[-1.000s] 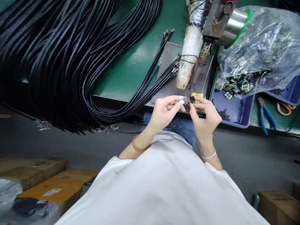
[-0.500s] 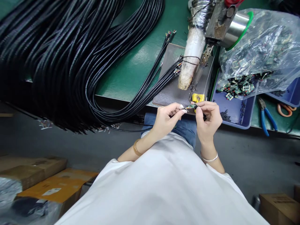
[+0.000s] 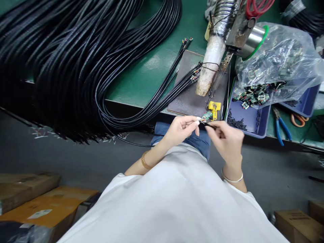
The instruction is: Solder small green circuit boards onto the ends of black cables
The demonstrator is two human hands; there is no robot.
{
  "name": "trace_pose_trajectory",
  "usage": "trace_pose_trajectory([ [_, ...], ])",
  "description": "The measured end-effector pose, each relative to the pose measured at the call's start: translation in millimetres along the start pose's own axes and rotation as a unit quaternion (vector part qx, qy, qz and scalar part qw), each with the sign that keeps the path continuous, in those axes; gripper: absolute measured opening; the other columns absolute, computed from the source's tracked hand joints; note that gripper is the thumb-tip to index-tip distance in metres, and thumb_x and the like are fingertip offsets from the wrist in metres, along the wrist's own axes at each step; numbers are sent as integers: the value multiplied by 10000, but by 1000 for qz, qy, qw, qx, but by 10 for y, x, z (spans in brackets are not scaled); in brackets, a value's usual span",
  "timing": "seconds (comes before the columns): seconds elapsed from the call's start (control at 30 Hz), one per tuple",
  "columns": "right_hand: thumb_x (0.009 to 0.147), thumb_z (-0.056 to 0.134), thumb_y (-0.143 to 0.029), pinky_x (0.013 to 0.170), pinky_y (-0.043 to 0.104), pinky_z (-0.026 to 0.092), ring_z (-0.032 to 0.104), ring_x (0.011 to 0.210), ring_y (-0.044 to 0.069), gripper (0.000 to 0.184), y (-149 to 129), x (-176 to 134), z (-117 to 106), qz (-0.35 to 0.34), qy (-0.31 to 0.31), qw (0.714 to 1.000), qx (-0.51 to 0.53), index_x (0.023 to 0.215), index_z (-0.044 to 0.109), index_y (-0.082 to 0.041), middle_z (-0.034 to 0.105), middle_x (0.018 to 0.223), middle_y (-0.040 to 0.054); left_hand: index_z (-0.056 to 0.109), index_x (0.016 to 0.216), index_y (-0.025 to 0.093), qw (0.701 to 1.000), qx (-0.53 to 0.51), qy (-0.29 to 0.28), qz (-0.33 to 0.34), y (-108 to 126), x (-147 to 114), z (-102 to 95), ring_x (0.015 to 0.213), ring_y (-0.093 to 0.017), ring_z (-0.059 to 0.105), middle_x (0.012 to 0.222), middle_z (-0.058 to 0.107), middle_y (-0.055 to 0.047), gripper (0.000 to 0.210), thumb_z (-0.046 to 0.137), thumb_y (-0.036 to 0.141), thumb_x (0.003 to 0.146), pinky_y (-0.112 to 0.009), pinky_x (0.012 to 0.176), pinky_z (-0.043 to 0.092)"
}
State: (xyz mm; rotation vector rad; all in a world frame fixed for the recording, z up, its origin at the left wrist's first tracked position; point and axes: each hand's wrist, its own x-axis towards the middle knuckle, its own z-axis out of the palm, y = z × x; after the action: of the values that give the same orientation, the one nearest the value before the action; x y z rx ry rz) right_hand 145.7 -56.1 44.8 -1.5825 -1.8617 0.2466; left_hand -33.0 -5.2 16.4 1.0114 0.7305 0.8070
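Where wires end — green board slants away rightward.

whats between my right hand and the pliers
In the head view, between your right hand and the pliers lie part of a purple tray and a strip of green table.

The blue-handled pliers lay near the orange-handled scissors. Cardboard boxes were standing low, at both the left and right.

Left fingers hold wires — green board beside them.
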Motion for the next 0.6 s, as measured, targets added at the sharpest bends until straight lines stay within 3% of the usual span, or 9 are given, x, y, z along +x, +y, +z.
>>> trace_pose_trajectory([
  [0.07, 928, 643, -266, 530, 222, 370, 483, 476, 57, 76, -36, 9, 32, -57, -53, 996, -34, 882, 658, -208, 527, 547, -76, 724, 1036, 102, 996, 72, 14, 49, -46, -21, 3, 510, -61, 533, 659, 677, -19, 266, 600, 310, 927, -182, 515, 433],
  [0.13, 934, 618, -245, 532, 215, 367, 484, 477, 53, 110, -51, 30, 29, -56, -34, 997, -33, 836, 644, -201, 543, 558, -71, 739, 1049, 111, 979, 177, 29, 99, -122, -45, 1, 642, -97, 631, 745, 718, -45, 243, 575, 253, 941, -208, 637, 505],
  [0.3, 938, 590, -359, 496, 235, 323, 428, 473, 75, 191, 191, 164, -273, 129, 98, 986, -41, 847, 660, -206, 549, 593, -55, 711, 1130, 114, 889, 394, 22, 231, -416, -149, 42, 802, -142, 713, 966, 771, -105, 257, 528, 219, 983, -235, 721, 541],
  [0.4, 887, 655, -365, 591, 265, 344, 473, 542, 91, 180, 559, 264, -428, 158, 16, 979, -131, 838, 701, -198, 643, 681, -19, 707, 1135, 123, 838, 474, -18, 271, -524, -205, 112, 723, -135, 699, 851, 750, -73, 282, 513, 279, 1002, -231, 690, 531],
  [0.47, 853, 686, -345, 613, 276, 339, 476, 550, 98, 145, 812, 312, -450, 160, -52, 973, -159, 860, 727, -206, 691, 731, -6, 728, 1092, 123, 841, 463, -36, 278, -524, -213, 158, 710, -137, 698, 833, 747, -75, 289, 531, 311, 995, -228, 677, 522],
  [0.6, 825, 682, -330, 608, 270, 348, 512, 560, 111, 150, 1123, 367, -416, 182, -101, 970, -125, 881, 725, -197, 730, 786, 9, 774, 1008, 126, 922, 321, -87, 197, -416, -166, 194, 737, -142, 710, 866, 777, -92, 259, 598, 309, 955, -224, 693, 516],
])
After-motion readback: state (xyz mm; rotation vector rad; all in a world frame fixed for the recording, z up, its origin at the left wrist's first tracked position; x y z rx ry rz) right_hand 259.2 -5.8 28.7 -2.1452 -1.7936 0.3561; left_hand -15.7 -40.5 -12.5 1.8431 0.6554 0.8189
